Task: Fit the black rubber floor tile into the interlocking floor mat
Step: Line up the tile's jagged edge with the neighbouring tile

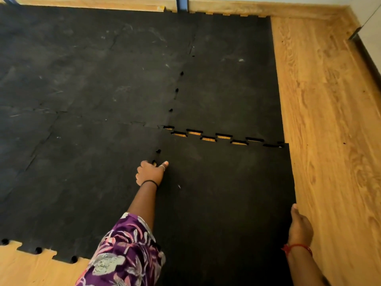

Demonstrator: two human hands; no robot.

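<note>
The black rubber floor tile (pixel 226 193) lies at the near right corner of the interlocking floor mat (pixel 92 89). Along its far edge the teeth sit partly apart, and slots of wood floor show through the seam (pixel 218 137). My left hand (pixel 151 172) presses on the tile's left seam with fingers curled and thumb out, near two small holes. My right hand (pixel 300 226) holds the tile's right edge, thumb on top, fingers hidden under the rim.
Wood floor (pixel 329 120) runs along the right side and shows at the near left beyond the mat's toothed edge (pixel 37 249). A wooden skirting and a blue post (pixel 182 4) stand at the far wall. A dark strip (pixel 365 54) lines the right wall.
</note>
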